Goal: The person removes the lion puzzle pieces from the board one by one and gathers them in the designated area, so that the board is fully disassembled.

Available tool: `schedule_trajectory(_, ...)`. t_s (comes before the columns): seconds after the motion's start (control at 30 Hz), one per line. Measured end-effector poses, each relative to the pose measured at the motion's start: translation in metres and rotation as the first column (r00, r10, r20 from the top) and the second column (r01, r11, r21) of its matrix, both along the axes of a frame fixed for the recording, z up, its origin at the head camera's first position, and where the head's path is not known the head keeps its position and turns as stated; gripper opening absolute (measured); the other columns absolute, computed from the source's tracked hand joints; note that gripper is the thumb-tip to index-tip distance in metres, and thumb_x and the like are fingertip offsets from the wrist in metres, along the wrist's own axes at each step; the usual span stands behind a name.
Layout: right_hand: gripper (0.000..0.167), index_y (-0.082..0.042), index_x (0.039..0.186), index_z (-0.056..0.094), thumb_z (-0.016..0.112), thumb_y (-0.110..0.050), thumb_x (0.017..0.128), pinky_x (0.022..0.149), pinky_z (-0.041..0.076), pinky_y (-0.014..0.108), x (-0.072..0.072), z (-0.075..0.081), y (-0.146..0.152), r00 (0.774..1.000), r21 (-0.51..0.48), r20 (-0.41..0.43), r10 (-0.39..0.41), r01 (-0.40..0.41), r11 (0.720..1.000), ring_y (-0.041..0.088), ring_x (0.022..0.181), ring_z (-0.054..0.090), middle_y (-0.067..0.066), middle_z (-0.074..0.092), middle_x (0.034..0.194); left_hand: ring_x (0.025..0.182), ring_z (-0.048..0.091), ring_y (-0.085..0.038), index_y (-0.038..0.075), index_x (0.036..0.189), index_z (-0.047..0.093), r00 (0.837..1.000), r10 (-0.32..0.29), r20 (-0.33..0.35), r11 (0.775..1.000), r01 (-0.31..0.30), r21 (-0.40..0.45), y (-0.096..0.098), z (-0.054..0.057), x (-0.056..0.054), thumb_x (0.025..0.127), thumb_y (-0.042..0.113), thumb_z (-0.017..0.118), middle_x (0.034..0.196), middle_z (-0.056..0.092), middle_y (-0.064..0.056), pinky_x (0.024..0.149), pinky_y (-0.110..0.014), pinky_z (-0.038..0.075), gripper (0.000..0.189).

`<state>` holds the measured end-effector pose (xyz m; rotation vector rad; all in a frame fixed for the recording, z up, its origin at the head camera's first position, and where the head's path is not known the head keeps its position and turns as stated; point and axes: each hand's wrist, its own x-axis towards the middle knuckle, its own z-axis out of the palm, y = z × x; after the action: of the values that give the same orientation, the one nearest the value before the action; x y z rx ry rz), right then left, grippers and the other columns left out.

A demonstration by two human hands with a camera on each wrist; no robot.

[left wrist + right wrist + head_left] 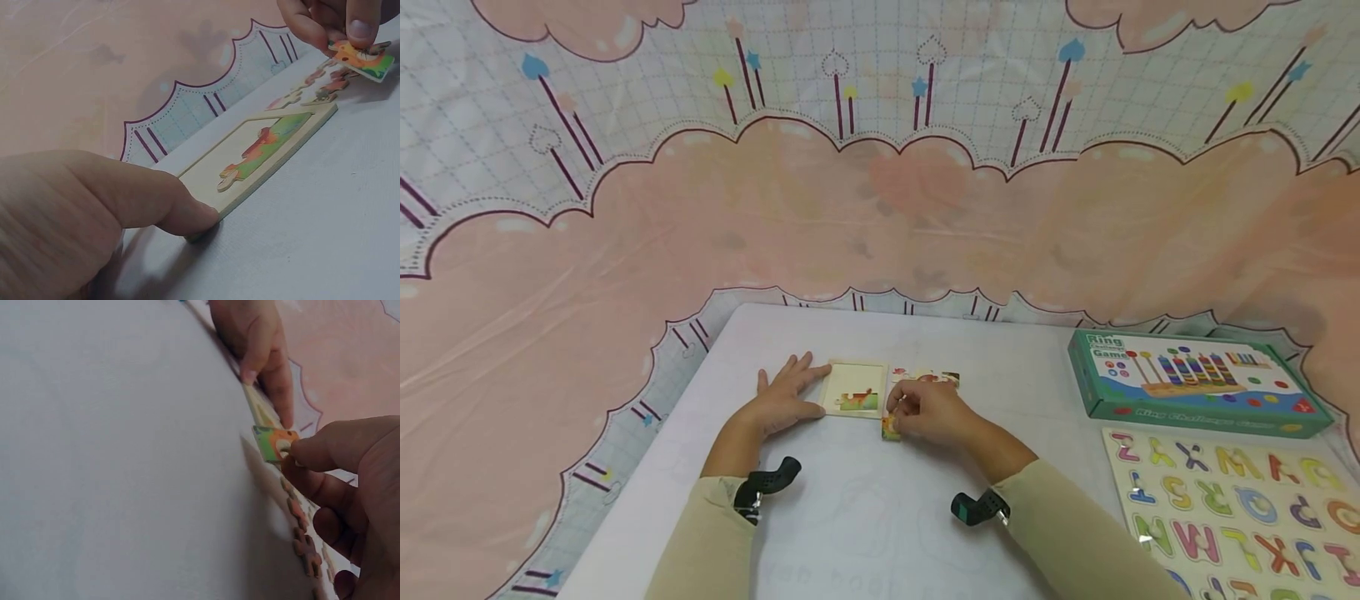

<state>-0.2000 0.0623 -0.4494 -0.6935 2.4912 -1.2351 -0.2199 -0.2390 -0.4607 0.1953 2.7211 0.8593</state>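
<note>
A shallow wooden puzzle tray point(854, 375) lies on the white table, with joined jigsaw pieces point(859, 401) in its near right part. My left hand point(785, 397) rests at the tray's left side, fingers spread; in the left wrist view its thumb point(194, 209) touches the tray's near corner. Between thumb and fingers, my right hand point(934, 410) pinches an orange and green jigsaw piece point(275, 444), held above the table just off the tray's near right corner. More loose jigsaw pieces point(305, 540) lie right of the tray, partly hidden by the right hand in the head view.
A green Ring Challenge Game box point(1195, 383) stands at the back right of the table. In front of it lies an alphabet board point(1232, 508) with colourful letters. A patterned pink and white cloth point(865, 217) hangs behind the table.
</note>
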Motion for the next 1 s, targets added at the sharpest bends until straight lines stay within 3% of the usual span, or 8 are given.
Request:
schedule_trajectory(0.2,0.017,-0.021,0.098,0.070,0.081,-0.011,0.090,0.073,0.047,0.031,0.005,-0.007,-0.001,0.992,0.099,-0.125,-0.017,0.029,0.995,0.010,0.075,0.057,-0.010,0.062,0.079,0.165,-0.003,-0.035,0.021,0.163,0.048,1.000,0.004,0.003,1.000,-0.004,0.005,0.001,0.000,0.002,0.088,0.023,0.078,0.178,0.014,-0.012,0.119,-0.064,-0.025,0.081)
schedule_trajectory(0.33,0.017,-0.021,0.097,0.071,0.083,-0.013,0.088,0.091,0.040,0.043,0.006,-0.010,-0.001,0.974,0.151,-0.228,0.003,0.032,0.988,0.005,0.076,0.058,-0.016,0.062,0.078,0.165,-0.003,-0.035,0.021,0.163,0.048,1.000,0.006,-0.006,1.000,-0.006,-0.001,0.001,0.000,0.002,0.088,0.023,0.078,0.178,0.014,-0.012,0.119,-0.065,-0.025,0.081)
schedule_trajectory(0.47,0.016,-0.024,0.095,0.073,0.085,-0.016,0.087,0.096,0.034,0.050,0.006,-0.011,0.000,0.955,0.198,-0.295,0.020,0.041,0.979,0.002,0.078,0.060,-0.021,0.063,0.078,0.165,-0.002,-0.035,0.021,0.163,0.048,1.000,0.006,-0.014,1.000,-0.006,-0.006,0.001,-0.001,0.002,0.088,0.023,0.078,0.178,0.014,-0.013,0.119,-0.066,-0.024,0.081)
schedule_trajectory(0.63,0.013,-0.026,0.093,0.075,0.084,-0.020,0.087,0.089,0.036,0.046,0.004,-0.009,-0.002,0.946,0.270,-0.318,0.055,0.035,0.962,0.004,0.080,0.058,-0.020,0.063,0.080,0.165,-0.002,-0.035,0.022,0.163,0.049,1.000,0.013,-0.017,1.000,-0.013,-0.007,-0.001,-0.001,0.003,0.088,0.023,0.078,0.178,0.014,-0.012,0.119,-0.066,-0.024,0.080)
schedule_trajectory(0.77,0.011,-0.022,0.100,0.077,0.079,-0.018,0.089,0.088,0.042,0.041,0.001,-0.004,-0.009,0.949,0.254,-0.312,0.049,0.033,0.967,0.010,0.086,0.058,-0.015,0.066,0.089,0.165,-0.002,-0.035,0.022,0.163,0.048,1.000,0.013,-0.020,1.000,-0.013,-0.004,0.000,0.000,0.003,0.087,0.024,0.077,0.178,0.014,-0.011,0.119,-0.065,-0.024,0.081)
schedule_trajectory(1.0,0.027,-0.018,0.124,0.076,0.072,-0.020,0.098,0.105,0.047,0.047,-0.008,0.008,-0.038,0.953,0.289,-0.291,0.090,-0.002,0.957,0.020,0.118,0.064,-0.004,0.072,0.121,0.165,0.000,-0.036,0.021,0.162,0.050,1.000,0.006,-0.027,1.000,-0.006,-0.006,0.001,-0.002,0.003,0.086,0.024,0.077,0.178,0.016,-0.013,0.120,-0.067,-0.022,0.081)
